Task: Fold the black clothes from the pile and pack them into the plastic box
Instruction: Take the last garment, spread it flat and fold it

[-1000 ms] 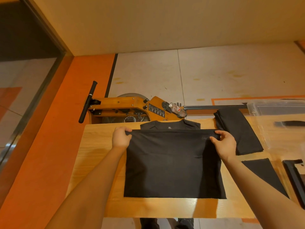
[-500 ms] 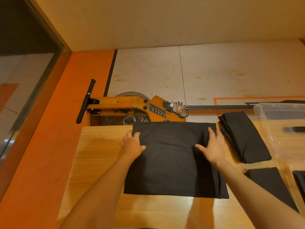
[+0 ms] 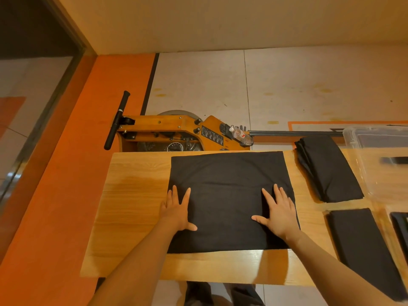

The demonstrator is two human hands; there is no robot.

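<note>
Black garment [image 3: 229,195] under both your palms, folded into a neat square and lying flat in the middle of the table [image 3: 136,208]. Your left hand [image 3: 177,212] is spread wide, fingers straight and fanned, pressing on the cloth's left edge with the outer fingers reaching off onto the wood. Your right hand [image 3: 279,212] is just as flat and open, thumb stretched out to the side, resting near the right edge of the same square; neither hand grips anything. Out to your right, a second folded black piece [image 3: 329,171] lies at an angle near the far edge of the table, layers showing along its left side. Nearer to you and apart from it, another folded black piece [image 3: 362,250] runs toward the table's near right corner. At the far right sits the clear plastic box [image 3: 362,166], cut off by the frame, something dark showing through its wall. A dark frame-like edge [image 3: 400,228] peeks in at the right border; you can't tell what it is. Beyond the table, on the floor, a wooden rowing machine [image 3: 176,133] with a black handle and a small bottle [image 3: 239,134] in its holder.
</note>
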